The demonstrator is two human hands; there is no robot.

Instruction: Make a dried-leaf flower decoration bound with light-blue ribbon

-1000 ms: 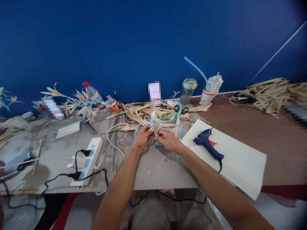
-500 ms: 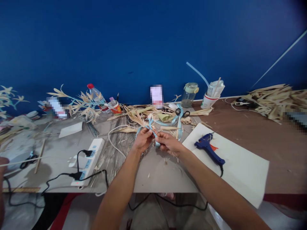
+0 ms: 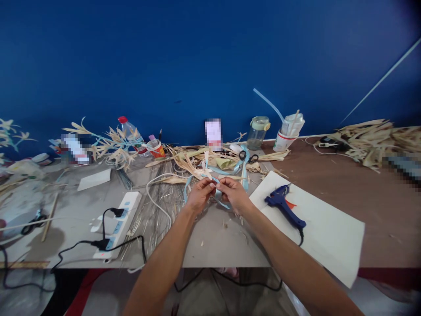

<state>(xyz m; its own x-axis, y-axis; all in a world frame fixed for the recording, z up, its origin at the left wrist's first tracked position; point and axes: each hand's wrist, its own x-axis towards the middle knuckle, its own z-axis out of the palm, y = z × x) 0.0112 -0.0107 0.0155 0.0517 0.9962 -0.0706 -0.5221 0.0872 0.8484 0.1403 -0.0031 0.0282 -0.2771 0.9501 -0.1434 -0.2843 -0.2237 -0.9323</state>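
Both hands are pinched close together above the middle of the table. My left hand has its fingers shut on a stem wrapped in light blue, partly covered by the fingers. Pale corn-husk petals stand out just beyond the fingertips. My right hand pinches a light blue ribbon, whose loop hangs below the fingers. More of the blue ribbon lies behind, beside black-handled scissors among loose husk strips.
To the right, a blue glue gun lies on a white board. A power strip with black plugs sits left of thin wires. Behind are a phone, a jar, a paper cup and husk flowers.
My hands have drawn closer together, and the fingertips now nearly meet. The blue-wrapped stem has tipped lower, and the ribbon below my right hand hangs in a different loop.
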